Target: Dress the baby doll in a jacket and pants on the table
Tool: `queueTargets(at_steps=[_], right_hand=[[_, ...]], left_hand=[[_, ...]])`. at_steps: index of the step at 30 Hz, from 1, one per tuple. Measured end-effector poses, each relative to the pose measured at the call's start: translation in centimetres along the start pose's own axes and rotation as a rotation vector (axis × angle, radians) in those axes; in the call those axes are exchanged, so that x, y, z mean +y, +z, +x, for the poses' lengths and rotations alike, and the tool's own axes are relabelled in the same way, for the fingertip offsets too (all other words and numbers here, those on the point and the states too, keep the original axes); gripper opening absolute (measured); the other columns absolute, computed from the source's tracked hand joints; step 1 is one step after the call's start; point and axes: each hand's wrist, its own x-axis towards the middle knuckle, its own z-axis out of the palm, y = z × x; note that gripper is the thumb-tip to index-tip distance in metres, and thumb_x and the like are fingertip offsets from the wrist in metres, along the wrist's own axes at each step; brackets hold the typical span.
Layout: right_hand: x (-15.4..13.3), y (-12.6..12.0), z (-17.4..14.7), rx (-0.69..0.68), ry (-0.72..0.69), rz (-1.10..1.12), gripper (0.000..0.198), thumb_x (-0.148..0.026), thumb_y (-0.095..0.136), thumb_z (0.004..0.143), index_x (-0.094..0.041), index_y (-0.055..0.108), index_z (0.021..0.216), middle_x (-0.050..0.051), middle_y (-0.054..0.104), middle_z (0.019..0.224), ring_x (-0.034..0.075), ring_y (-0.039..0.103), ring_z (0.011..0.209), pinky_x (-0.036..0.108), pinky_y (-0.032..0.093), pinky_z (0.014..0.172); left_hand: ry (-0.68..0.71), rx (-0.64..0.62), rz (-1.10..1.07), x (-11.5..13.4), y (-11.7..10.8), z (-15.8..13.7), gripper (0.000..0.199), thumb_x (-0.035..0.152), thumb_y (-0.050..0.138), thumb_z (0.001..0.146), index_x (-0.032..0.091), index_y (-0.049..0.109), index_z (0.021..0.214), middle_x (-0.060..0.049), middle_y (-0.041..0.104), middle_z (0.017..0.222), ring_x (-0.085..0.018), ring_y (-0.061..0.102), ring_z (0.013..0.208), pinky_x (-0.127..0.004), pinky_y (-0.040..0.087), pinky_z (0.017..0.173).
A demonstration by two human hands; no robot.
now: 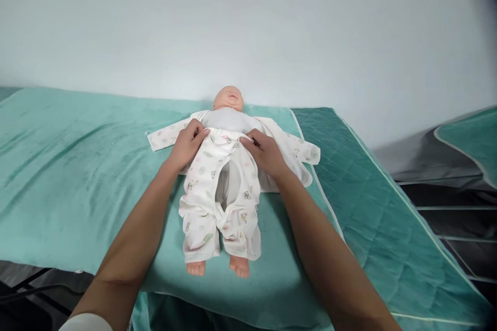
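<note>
A baby doll [229, 98] lies on its back, head toward the wall and bare feet toward me. It wears white patterned open-crotch pants [204, 176], with a greyish-white layer showing through the opening. A white patterned baby jacket [298, 147] lies spread open under it, sleeves out to both sides. My left hand [188, 142] pinches the pants' waistband at its left end. At the right end, my right hand [265, 151] pinches the same waistband between thumb and fingers. The doll's arms are hidden from view.
A smooth green sheet [77, 176] covers the bed, over a quilted green pad [373, 207] on the right. A pale wall [248, 26] rises behind. Another green-covered surface [471, 139] and a metal rack [446, 208] stand at the far right.
</note>
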Motion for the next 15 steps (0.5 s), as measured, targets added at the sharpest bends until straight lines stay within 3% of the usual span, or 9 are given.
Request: queueTargets(at_steps=[4,7,11,15], right_hand=[[1.6,0.2,3.3,-0.031,0.100,0.043,0.041,-0.058,0.059,0.090,-0.023,0.047,0.071,-0.003,0.048,0.067,0.016,0.043,0.068,0.030,0.036,0.065],[2.7,0.4,4.6,-0.061,0.207,0.266,0.044,-0.064,0.064,0.085,-0.024,0.050,0.072,-0.003,0.047,0.067,0.015,0.041,0.065,0.029,0.036,0.062],[3.5,0.4,4.2,-0.066,0.382,0.609,0.047,-0.064,0.073,0.078,-0.024,0.048,0.072,-0.004,0.042,0.064,0.013,0.035,0.056,0.028,0.033,0.054],[4.0,-0.2,3.4,-0.049,0.452,0.713,0.049,-0.063,0.077,0.075,-0.024,0.048,0.070,-0.003,0.045,0.063,0.013,0.038,0.054,0.028,0.036,0.050]], left_hand=[[-0.056,-0.020,-0.064,-1.6,0.2,2.7,0.028,0.039,0.063,0.092,0.021,0.048,0.077,0.003,0.043,0.068,-0.014,0.038,0.067,-0.027,0.028,0.064],[-0.128,-0.019,-0.185,-2.8,0.5,3.8,0.030,0.040,0.063,0.092,0.020,0.047,0.076,0.003,0.041,0.070,-0.013,0.036,0.066,-0.027,0.027,0.063],[-0.159,-0.014,-0.289,-3.1,0.8,3.8,0.032,0.042,0.066,0.090,0.020,0.047,0.078,0.003,0.040,0.070,-0.013,0.035,0.065,-0.026,0.027,0.062],[-0.191,-0.017,-0.355,-2.8,0.3,3.1,0.032,0.044,0.069,0.087,0.020,0.049,0.078,0.003,0.041,0.071,-0.012,0.037,0.066,-0.025,0.028,0.062]])
